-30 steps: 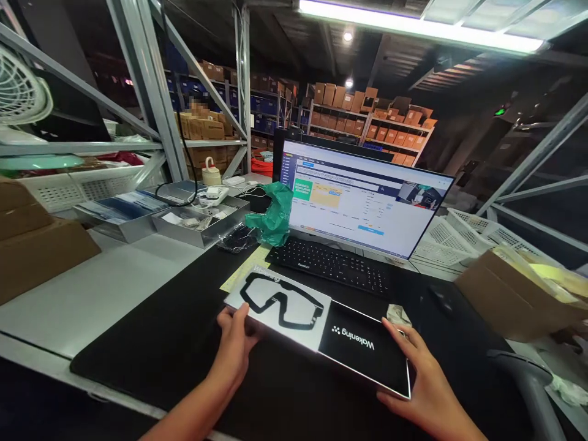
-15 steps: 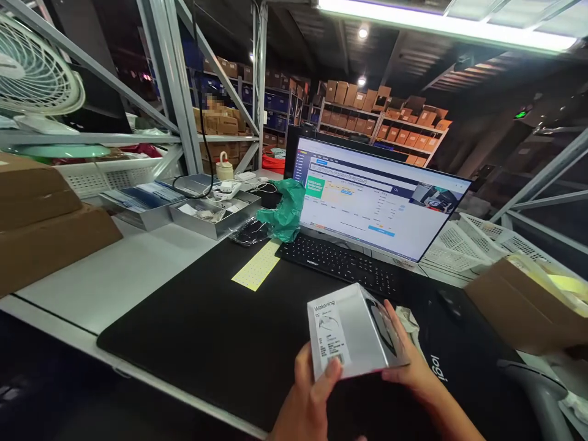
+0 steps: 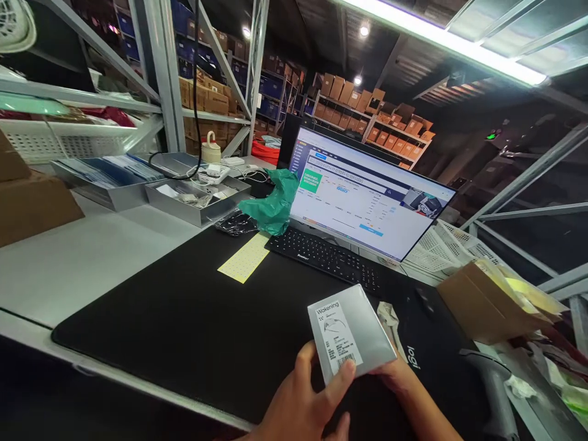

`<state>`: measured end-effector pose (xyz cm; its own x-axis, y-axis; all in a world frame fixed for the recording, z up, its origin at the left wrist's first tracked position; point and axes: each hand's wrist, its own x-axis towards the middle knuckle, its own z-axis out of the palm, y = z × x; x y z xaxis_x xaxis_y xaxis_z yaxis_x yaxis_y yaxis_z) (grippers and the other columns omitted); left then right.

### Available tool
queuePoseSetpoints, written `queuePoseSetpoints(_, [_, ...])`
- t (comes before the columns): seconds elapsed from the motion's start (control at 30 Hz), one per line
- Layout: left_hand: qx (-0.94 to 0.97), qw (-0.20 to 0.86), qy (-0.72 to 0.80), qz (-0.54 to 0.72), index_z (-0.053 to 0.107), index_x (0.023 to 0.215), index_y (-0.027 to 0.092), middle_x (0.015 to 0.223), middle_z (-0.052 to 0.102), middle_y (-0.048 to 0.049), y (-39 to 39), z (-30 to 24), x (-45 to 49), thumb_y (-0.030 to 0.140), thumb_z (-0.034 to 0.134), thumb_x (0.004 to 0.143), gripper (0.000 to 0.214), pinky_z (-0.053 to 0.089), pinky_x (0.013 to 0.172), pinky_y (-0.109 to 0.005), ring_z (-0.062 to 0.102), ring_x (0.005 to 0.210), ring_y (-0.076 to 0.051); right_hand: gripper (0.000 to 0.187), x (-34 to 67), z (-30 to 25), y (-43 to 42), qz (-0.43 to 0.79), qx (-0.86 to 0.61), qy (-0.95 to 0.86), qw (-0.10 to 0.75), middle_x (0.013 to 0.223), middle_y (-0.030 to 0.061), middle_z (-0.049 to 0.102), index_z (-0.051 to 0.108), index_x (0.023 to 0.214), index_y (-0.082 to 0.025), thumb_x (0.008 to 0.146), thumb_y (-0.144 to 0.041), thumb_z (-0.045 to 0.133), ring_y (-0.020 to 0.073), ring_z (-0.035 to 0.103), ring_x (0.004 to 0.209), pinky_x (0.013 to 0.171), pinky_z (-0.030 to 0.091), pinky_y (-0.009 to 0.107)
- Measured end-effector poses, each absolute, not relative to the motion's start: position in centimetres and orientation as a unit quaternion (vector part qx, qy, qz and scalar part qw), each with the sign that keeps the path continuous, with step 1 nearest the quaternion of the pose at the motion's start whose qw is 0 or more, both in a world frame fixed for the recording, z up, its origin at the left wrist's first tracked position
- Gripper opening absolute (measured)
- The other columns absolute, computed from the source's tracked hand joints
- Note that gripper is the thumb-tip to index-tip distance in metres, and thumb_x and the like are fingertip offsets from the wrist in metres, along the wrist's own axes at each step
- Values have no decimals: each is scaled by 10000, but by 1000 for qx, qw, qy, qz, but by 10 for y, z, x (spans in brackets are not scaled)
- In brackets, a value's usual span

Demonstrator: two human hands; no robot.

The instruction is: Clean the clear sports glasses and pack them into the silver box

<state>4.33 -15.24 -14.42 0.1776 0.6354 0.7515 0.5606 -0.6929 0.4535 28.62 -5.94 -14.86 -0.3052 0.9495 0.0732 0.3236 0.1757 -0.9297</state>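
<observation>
A silvery-white product box (image 3: 367, 334) with a printed label reading "Wakening" is held above the black desk mat (image 3: 184, 318). My left hand (image 3: 312, 392) grips its lower left corner, thumb on the label near the barcode and fingers behind the left edge. My right hand (image 3: 397, 376) supports the box from the right and beneath; most of its fingers are hidden by the box. Just past the box's right edge lies a crumpled whitish wrapper (image 3: 389, 315).
Beyond the box stand a keyboard (image 3: 326, 256) and a lit monitor (image 3: 353, 196). Left of them are a yellow sticker sheet (image 3: 244, 257), a green plastic bag (image 3: 274, 205) and metal trays (image 3: 197, 205). To the right are a mouse (image 3: 424, 300), a cardboard box (image 3: 487, 306) and a handheld scanner (image 3: 493, 386).
The box has turned so its labelled face points more toward me; its dark-printed side has gone out of sight. My right hand has moved lower, behind the box. The view has shifted right.
</observation>
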Motion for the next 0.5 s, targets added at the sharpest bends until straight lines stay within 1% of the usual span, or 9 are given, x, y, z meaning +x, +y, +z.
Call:
queuePoseSetpoints(0.1, [768,51,391,505,177,1554,375,1390,259,-162,-152,-146,40,168,681,708,1006,644,647,-354,674,932,-251,1360,286,-141,-63,533,-424,-622,387,1554,184,413,176,1589,-339,479,-636,905,414,476,1361,1074,374,619])
queuePoseSetpoints(0.17, [762,77,402,503,167,1557,382,1401,264,-156,-148,-146,30,184,668,740,980,648,714,-376,669,987,-260,1380,286,-134,-62,530,-423,-619,396,1570,164,389,108,1594,-344,499,-679,878,377,463,1383,1115,347,586])
queuePoseSetpoints(0.23, [737,110,448,494,213,1547,394,1464,235,-150,-139,-145,12,235,658,792,891,624,852,-445,618,1150,-312,1385,283,-125,-58,485,-454,-632,399,1551,154,412,94,1593,-332,505,-687,874,354,456,1395,1149,327,554])
queuePoseSetpoints(0.3, [693,137,517,484,313,1515,405,1542,179,-127,-125,-143,-10,320,636,854,741,525,1013,-554,464,1350,-378,1347,276,-115,-54,440,-487,-637,404,1538,159,422,134,1585,-321,519,-632,899,349,439,1407,1143,357,541])
queuePoseSetpoints(0.37, [646,163,562,490,387,1488,377,1577,165,-111,-107,-137,-31,395,599,898,628,377,1127,-627,312,1454,-391,1298,266,-106,-49,433,-497,-635,403,1582,158,351,139,1575,-343,554,-536,917,349,415,1422,1076,444,540])
queuePoseSetpoints(0.4, [627,181,568,502,407,1484,345,1577,188,-114,-97,-133,-40,417,596,901,617,306,1166,-633,276,1473,-380,1276,261,-103,-47,435,-496,-641,393,1608,152,303,129,1573,-358,576,-486,915,345,401,1431,1048,472,536])
queuePoseSetpoints(0.43, [609,201,565,519,438,1470,312,1572,222,-118,-87,-129,-48,430,611,891,615,250,1194,-624,262,1481,-366,1251,257,-100,-45,427,-496,-659,371,1626,142,269,133,1574,-366,595,-440,909,340,385,1442,1050,471,536])
queuePoseSetpoints(0.47, [594,222,553,540,477,1444,284,1559,266,-121,-75,-124,-54,437,637,871,614,207,1215,-603,263,1481,-351,1220,256,-99,-43,407,-497,-686,341,1634,129,257,163,1573,-368,604,-404,903,335,362,1456,1084,437,542])
queuePoseSetpoints(0.5, [583,241,536,561,526,1402,265,1539,317,-120,-63,-119,-59,438,667,845,601,180,1229,-575,276,1475,-338,1196,257,-98,-40,380,-496,-719,305,1633,117,268,209,1570,-362,598,-384,905,332,334,1472,1136,373,550])
